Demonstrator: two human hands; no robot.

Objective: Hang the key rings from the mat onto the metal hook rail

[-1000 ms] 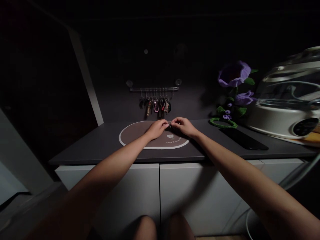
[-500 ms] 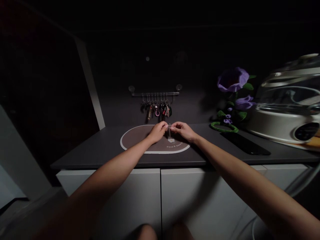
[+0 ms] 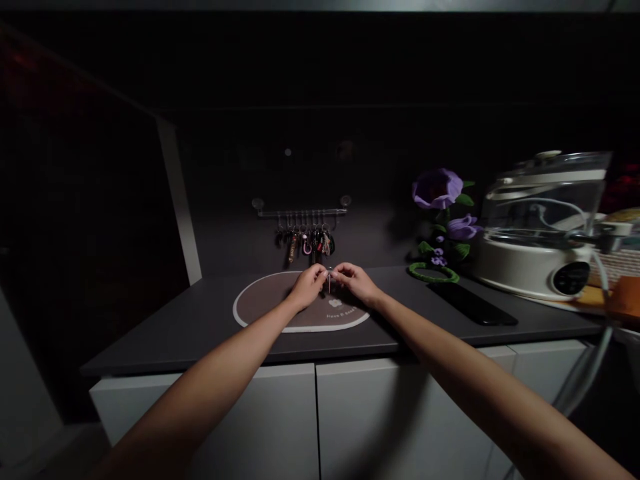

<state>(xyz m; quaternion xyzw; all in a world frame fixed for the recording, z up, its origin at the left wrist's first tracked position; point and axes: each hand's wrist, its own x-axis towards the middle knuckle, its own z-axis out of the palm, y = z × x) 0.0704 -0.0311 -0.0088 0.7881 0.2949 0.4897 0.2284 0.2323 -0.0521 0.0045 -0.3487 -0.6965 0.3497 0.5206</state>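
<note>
pinching small metal piece, perhaps key ring, between closed thumbs and fingertips of left hand and right hand. held over far right part of oval mat, nearer than hanging keys, with thin end downward. too dim to tell exact shape. best to steady firmly with one pinch, work gently with other thumbnail, low above mat to soften any drop.
</note>
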